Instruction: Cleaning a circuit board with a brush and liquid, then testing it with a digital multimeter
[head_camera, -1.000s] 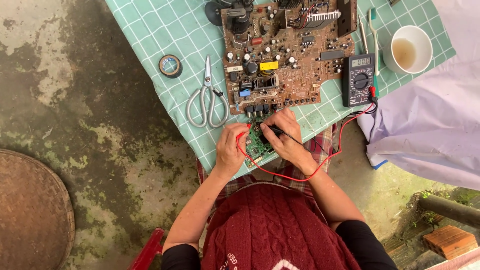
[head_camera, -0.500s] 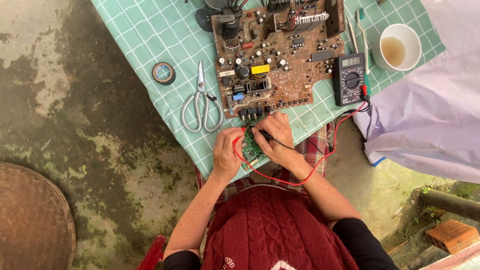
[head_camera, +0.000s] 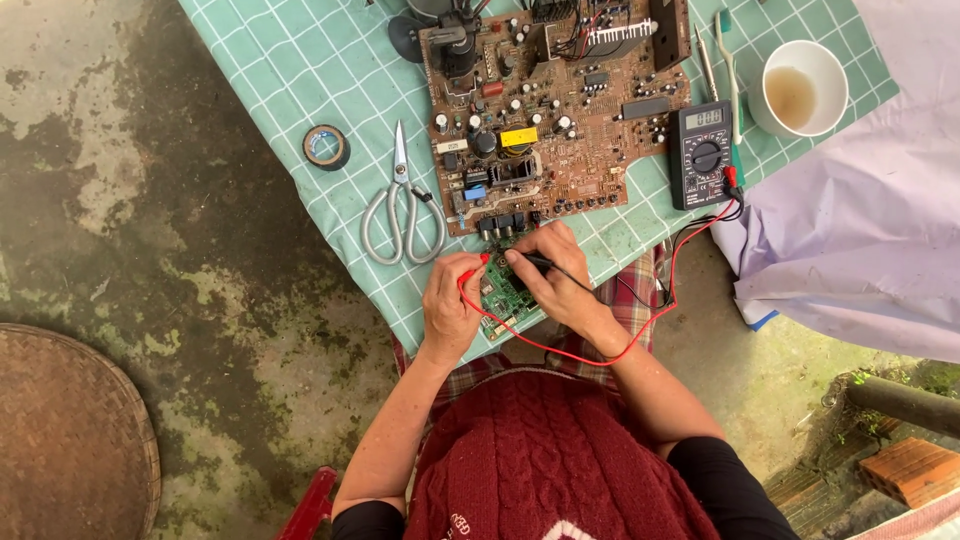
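Both hands pressing probes onto green board.

Small green circuit board flat at table edge, red probe and black probe touching it

You look down in soft, even daylight with no harsh glare. Shadows are faint and short beneath the scissors and the brown circuit board on the desk. Focus is sharp throughout, with slight stretching toward the corners.
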